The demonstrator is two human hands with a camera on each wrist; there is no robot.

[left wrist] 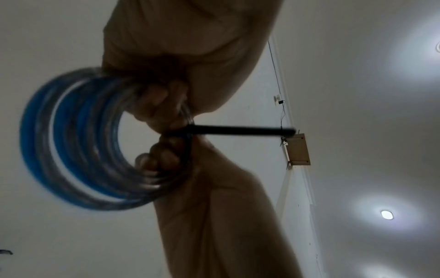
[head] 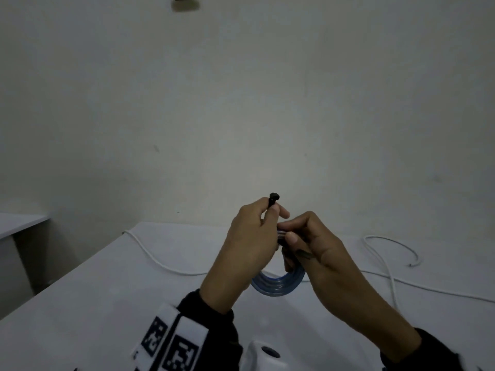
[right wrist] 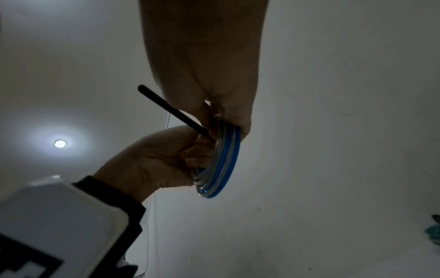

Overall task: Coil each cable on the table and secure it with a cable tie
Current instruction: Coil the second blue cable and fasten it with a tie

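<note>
Above table (head: 107, 290), both hands' coil (head: 278, 283).

Blue-and-clear cable (head: 278, 283) coiled in a ring, held above table, black cable tie (head: 273, 199) sticking up

Both hands raised, close together; left hand (head: 249, 236) fingers pinching, right hand (head: 313, 245) fingers curled.

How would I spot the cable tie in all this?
Look above the white table, where two hands meet around a blue coiled cable. The cable tie is the thin black strip poking up from the left hand, unlike the loose white cable lying behind.
</note>
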